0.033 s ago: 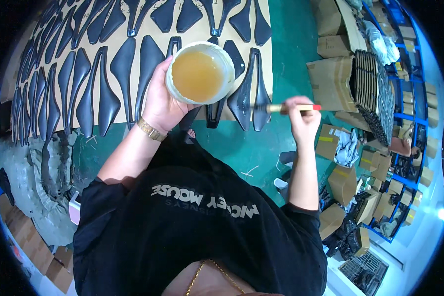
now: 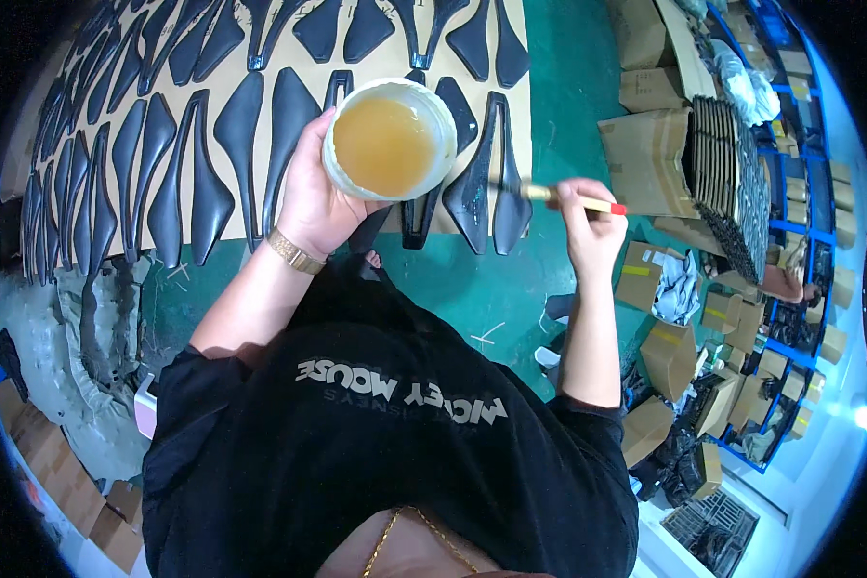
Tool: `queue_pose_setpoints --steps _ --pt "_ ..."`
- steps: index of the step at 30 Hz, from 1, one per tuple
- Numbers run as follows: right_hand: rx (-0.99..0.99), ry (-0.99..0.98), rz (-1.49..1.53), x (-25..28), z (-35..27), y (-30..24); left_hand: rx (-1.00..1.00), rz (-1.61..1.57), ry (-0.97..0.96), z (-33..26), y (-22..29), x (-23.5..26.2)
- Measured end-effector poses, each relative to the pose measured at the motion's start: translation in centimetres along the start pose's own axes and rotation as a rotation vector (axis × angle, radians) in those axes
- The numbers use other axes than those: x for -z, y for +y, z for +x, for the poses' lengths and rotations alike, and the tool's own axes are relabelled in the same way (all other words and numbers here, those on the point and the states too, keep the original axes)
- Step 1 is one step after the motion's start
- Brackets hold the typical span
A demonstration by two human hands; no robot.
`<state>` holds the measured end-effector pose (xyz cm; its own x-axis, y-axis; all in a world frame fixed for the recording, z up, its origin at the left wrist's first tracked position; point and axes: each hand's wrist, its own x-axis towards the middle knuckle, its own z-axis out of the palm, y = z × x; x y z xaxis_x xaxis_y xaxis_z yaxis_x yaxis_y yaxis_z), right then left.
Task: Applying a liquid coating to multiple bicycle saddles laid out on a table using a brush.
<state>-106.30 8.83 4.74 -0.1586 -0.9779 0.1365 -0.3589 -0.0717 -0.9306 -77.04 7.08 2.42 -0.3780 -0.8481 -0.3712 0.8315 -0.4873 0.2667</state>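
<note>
My left hand (image 2: 320,197) is wrapped round a pale round tub (image 2: 443,144) with a cloudy amber liquid inside. In my right hand (image 2: 591,223) is a paintbrush (image 2: 538,193) with a pale handle and a red end. Its dark bristles are blurred and point left, over a black, long, split saddle-shaped piece (image 2: 469,207). Wet-looking specks mark that piece's left half; whether the bristles touch it I cannot tell. More such black pieces (image 2: 207,202) lie in rows on a cardboard-covered surface (image 2: 518,106), and the tub hides part of some.
Right of the work surface stand cardboard boxes (image 2: 636,159) and a stack of dark ridged sheets (image 2: 727,173). Blue shelving (image 2: 824,144) with boxes runs along the right side. A grey cover (image 2: 77,356) drapes at left. The floor (image 2: 424,289) is green.
The brush's bristle end has swung slightly upward, away from my body, and my right fingers have shifted with it. My left hand and the tub stay nearly still.
</note>
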Motion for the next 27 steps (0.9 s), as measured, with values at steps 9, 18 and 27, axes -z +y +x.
queue_pose_setpoints --steps 9,18,27 --pt "0.245 -0.195 -0.161 -0.2 -1.5 -0.6 -0.004 0.028 -0.002 0.6 0.1 0.1" --pt "0.062 -0.116 -0.114 1.7 -4.4 -0.4 -0.003 0.018 -0.069 0.9 0.6 0.9" --pt "0.059 -0.026 0.057 1.9 -4.0 0.1 0.029 -0.001 -0.092 1.0 0.8 1.0"
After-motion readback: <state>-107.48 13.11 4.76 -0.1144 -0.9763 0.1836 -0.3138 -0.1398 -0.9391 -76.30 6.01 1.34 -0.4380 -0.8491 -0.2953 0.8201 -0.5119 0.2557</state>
